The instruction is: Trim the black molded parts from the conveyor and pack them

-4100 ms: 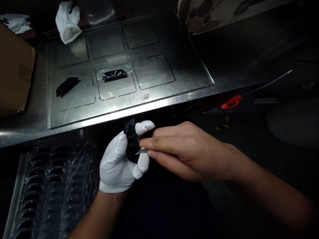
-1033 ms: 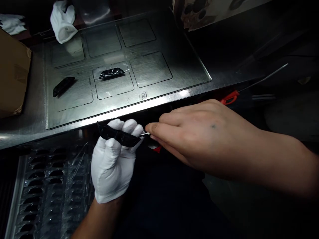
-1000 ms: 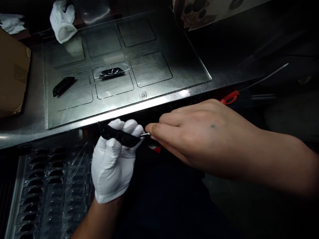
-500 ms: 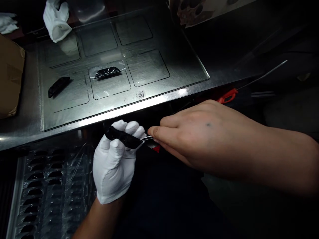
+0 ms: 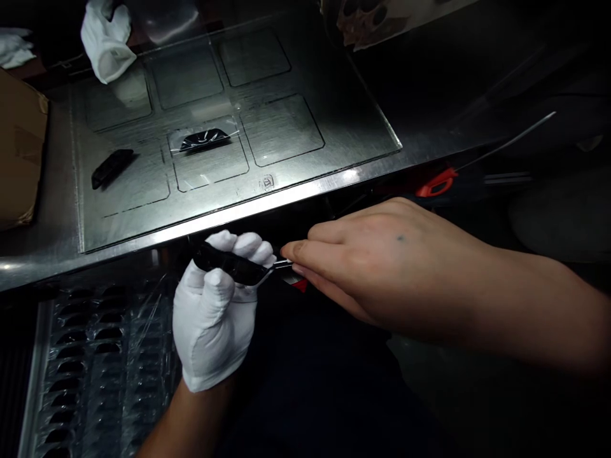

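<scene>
My left hand, in a white glove, is closed around a glossy black curved plastic part. Its thumb presses from the near side, with the fingers along the far side. My bare right hand pinches a slim metal tool, whose tip meets the right end of the black part. Most of that tool is hidden in my fist, so its kind is unclear. Both hands are just below the front edge of a metal table. A small red piece shows beneath my right fingers.
On a clear sheet lie a bare black part and a film-wrapped one. A white glove and a cardboard box are at left. Below sits a plastic tray of black pieces. A red handle is behind my right hand.
My left hand and the black part have shifted slightly left. The metal tool shows a little more between my hands, its tip still at the part's end.
</scene>
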